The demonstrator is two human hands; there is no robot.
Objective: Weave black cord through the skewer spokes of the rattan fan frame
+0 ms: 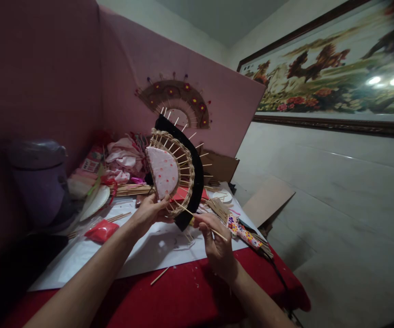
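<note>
My left hand (154, 210) grips a half-round handmade fan (162, 171) by its lower end, holding it upright above the table. The fan has a pale pink spotted centre, thin sticks spreading outward, a woven cord band and a wide black strip (198, 182) near the stick tips. In my right hand (215, 243), a thin wooden stick (220, 234) is pinched between thumb and fingers. Its far end points up and left across the fan's lower part; whether it touches the fan I cannot tell.
White paper (142, 259) covers part of the red tablecloth (183, 300). A red packet (101, 230), bundled sticks (131, 189) and pink cloth (125, 155) lie left; flower-patterned pieces (243, 231) lie right. Another half-round fan (179, 93) hangs on the pink panel. A lidded bin (39, 182) stands left.
</note>
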